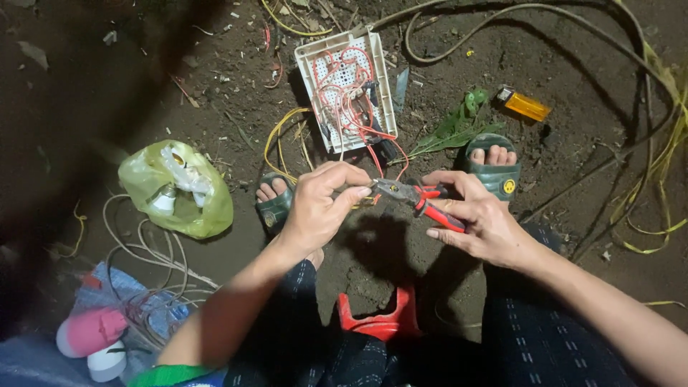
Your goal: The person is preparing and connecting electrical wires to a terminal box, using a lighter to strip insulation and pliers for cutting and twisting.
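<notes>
Dirt ground; right hand [481, 218] grips pliers [419, 198], left hand [319, 204] pinches a barely visible wire.

Bare forearms; dark patterned trousers [530, 344]; 2 green sandals [498, 175].

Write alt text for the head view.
Right hand holds red-handled pliers to a thin wire pinched in the left hand, above dirt ground. Beyond lie a white wiring board with red wires, an orange lighter and a green bag.
</notes>
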